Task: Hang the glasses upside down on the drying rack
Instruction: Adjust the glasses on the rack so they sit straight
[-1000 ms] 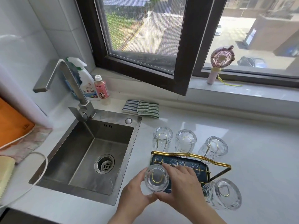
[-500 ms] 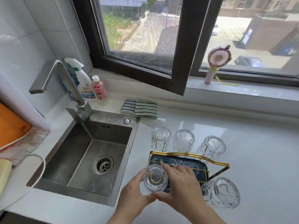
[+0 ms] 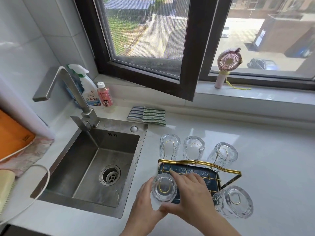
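— Counting from the big picture down: how much of the hanging is done?

— Most of it, I'd judge. On the counter (image 3: pixel 272 167), the drying rack (image 3: pixel 201 169), with its dark tray and gold wire frame, sits just beyond the hands. Three glasses hang along its far side, past the fingertips: the far-left glass (image 3: pixel 169 147), the far-middle glass (image 3: pixel 193 148) and the far-right glass (image 3: pixel 224 155). A fourth, the near-right glass (image 3: pixel 234 201), hangs just right of the right wrist. All four show their thick bases upward with a gold loop inside, so they read as mouth-down.

— And what is left?

— The fifth glass (image 3: pixel 164 187), at the rack's near-left corner, sits between both hands. A gold loop shows through its base, so it looks already on its peg, or nearly. Whether it is fully seated I cannot tell. A free peg may lie under the right hand; that is hidden.

— Which way does it point?

— Base up toward the camera, mouth down. Its long axis runs close to vertical, leaning slightly outward like the others.

— The hands themselves?

— The left hand (image 3: pixel 144 200) cups the glass's left side and lower wall, fingers curled against it. The right hand (image 3: pixel 192 195) lies across its right side, fingers spread rather wide over the tray, the thumb side touching the glass. Both are bracing it, not gripping hard, as far as I can judge.
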Action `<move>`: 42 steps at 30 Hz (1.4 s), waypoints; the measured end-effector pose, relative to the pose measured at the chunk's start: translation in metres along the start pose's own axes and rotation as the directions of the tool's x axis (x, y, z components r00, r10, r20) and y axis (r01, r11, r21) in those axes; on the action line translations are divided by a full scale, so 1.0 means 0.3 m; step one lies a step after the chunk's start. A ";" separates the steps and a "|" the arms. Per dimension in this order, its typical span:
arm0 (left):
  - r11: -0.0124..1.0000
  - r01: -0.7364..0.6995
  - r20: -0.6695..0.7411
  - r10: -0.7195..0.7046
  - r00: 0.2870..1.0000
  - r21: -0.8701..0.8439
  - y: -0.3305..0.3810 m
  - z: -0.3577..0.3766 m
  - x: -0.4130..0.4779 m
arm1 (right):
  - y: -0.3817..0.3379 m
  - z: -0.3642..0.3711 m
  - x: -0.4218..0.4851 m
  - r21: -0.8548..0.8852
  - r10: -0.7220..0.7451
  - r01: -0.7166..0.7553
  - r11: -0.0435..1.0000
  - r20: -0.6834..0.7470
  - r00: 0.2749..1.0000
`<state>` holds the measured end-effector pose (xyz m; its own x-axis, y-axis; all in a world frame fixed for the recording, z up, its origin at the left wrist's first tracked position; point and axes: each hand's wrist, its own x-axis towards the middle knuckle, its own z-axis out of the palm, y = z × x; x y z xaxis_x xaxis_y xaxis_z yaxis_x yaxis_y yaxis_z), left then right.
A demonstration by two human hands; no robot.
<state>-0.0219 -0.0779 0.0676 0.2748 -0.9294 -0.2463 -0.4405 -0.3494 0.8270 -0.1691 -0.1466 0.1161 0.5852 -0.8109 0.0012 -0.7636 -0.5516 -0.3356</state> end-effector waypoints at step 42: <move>0.683 -0.461 0.244 0.395 0.886 0.566 0.226 0.035 0.095 | 0.151 0.093 -0.175 0.674 0.377 -0.268 0.688 -0.016 0.926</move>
<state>-0.0528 -0.1293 0.1113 -0.1396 -0.9901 -0.0149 -0.9116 0.1227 0.3923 -0.2268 -0.1237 0.0744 0.2499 -0.9620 -0.1100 -0.4989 -0.0305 -0.8661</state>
